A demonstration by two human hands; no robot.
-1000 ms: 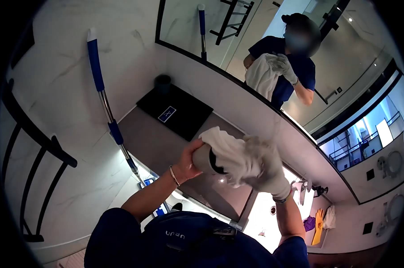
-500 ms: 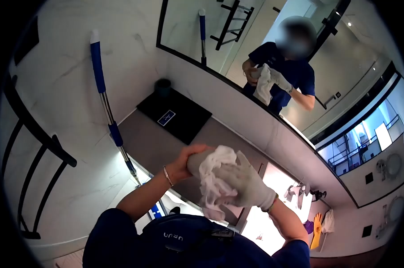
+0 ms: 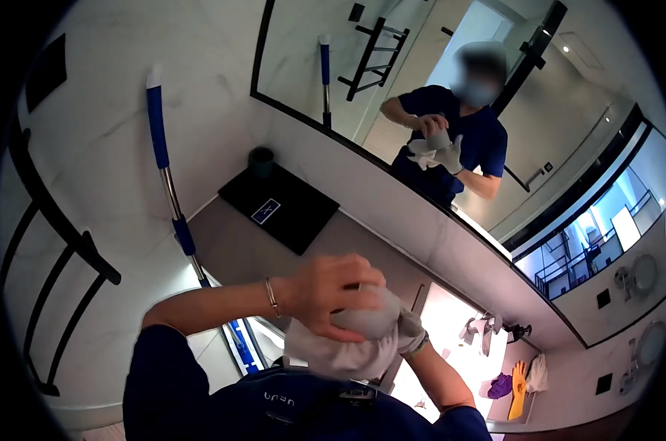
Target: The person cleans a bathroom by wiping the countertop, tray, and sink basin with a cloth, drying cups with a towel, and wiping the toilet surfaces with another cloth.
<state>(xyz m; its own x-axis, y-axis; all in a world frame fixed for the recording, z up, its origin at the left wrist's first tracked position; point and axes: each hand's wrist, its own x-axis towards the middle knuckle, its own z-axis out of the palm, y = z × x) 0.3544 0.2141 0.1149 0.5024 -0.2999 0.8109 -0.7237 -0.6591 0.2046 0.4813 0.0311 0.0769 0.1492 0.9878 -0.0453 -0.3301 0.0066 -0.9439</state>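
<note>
My bare left hand (image 3: 331, 294), with a bracelet at the wrist, is curled over a pale grey cup (image 3: 373, 317) in front of my chest. A white cloth (image 3: 340, 359) hangs around and below the cup. My right hand (image 3: 410, 332), in a whitish glove, is on the far right side of the cup and the cloth, its fingers mostly hidden. In the mirror (image 3: 392, 95) the reflection shows the cup between both hands, with the cloth at the gloved palm.
A dark green cup (image 3: 261, 162) and a black mat (image 3: 303, 213) with a small card (image 3: 266, 211) are on the grey counter (image 3: 241, 246). A lit basin (image 3: 439, 360) is at right, near an orange glove (image 3: 518, 389) and purple cloth (image 3: 500, 386). A blue-handled pole (image 3: 156, 125) leans at left.
My left hand has moved from the cup's side to over its top. The cup has turned and come lower, nearer my chest. The cloth now sits beneath it, with my gloved hand lower.
</note>
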